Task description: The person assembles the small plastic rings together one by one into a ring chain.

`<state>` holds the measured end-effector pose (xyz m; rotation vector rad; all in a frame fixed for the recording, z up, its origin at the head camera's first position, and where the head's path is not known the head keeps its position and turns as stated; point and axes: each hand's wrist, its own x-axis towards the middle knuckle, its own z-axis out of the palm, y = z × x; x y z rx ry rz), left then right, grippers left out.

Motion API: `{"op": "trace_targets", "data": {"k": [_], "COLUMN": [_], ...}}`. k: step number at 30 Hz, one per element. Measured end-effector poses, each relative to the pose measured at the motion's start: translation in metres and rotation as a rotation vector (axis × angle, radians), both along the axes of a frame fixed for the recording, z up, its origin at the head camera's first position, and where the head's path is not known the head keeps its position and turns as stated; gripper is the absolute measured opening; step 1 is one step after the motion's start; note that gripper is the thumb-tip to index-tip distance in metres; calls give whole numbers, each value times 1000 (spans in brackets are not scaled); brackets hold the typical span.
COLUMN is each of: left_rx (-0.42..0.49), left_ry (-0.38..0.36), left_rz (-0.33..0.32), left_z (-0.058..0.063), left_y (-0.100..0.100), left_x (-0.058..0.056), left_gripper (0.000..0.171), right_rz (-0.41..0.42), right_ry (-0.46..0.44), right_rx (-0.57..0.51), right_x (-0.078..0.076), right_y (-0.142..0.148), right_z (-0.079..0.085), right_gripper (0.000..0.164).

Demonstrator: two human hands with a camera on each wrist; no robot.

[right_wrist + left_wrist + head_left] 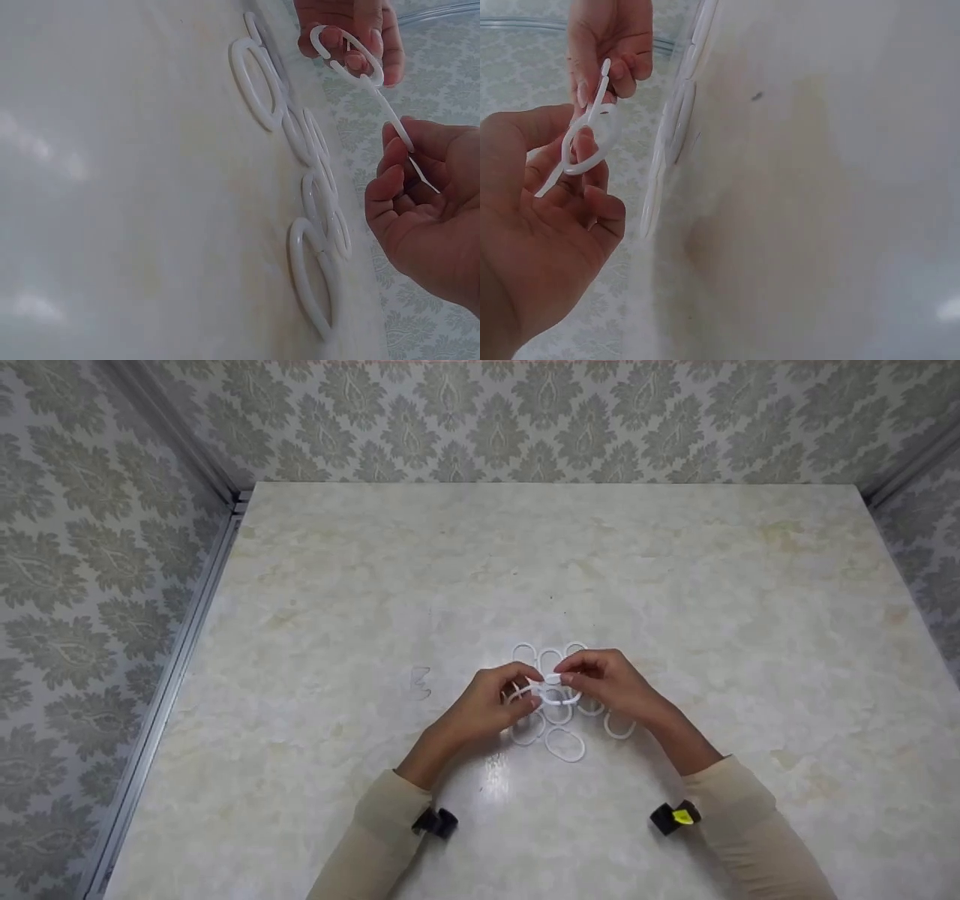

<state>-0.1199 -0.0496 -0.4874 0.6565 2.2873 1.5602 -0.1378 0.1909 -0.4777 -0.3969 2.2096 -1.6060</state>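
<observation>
Over a cluster of white rings, my left hand point(487, 697) pinches a white oval split plastic ring point(360, 45), which looks like a shower curtain ring. A gap in its side shows in the right wrist view. My right hand point(615, 682) grips a second white ring point(394, 124) between thumb and fingers. In the left wrist view the two rings meet and cross, but whether they are linked cannot be told. Below the hands lie several more such rings, one of them a loose oval ring point(547, 742) nearest me. Fingers partly hide the held rings.
The rings rest on a pale marbled table point(337, 585). A faint, clear outline point(421, 682) lies left of the hands, its kind unclear. Patterned walls point(495, 420) stand behind and at both sides. Black bands point(436, 823) are on both wrists.
</observation>
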Motion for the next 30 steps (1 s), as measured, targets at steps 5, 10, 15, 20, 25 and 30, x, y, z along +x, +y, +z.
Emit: {"op": "trace_targets", "data": {"k": [5,10,15,20,25,30], "left_rx": [-148,-232,-284,-296,-288,-304], "left_ry": [105,204,253,264,266,289], "left_rz": [-2,2,28,27,-5,-16], "left_z": [1,4,7,6,5,4], "left_y": [5,7,7,5,2,0], "left_x": [2,5,8,8,9,10], "left_gripper": [46,52,41,33,33,35], "right_rz": [15,14,24,35,64,97], "right_ry": [-12,-37,-48,-56,-47,-52], "right_rx": [-12,-4,-5,-6,0,-1], "right_x": [-1,-1,-2,-3,-4,-5], "right_y": [-4,-6,-7,-8,-9,-11], "right_z": [0,1,1,0,1,2], "right_gripper": [23,23,23,21,21,21]}}
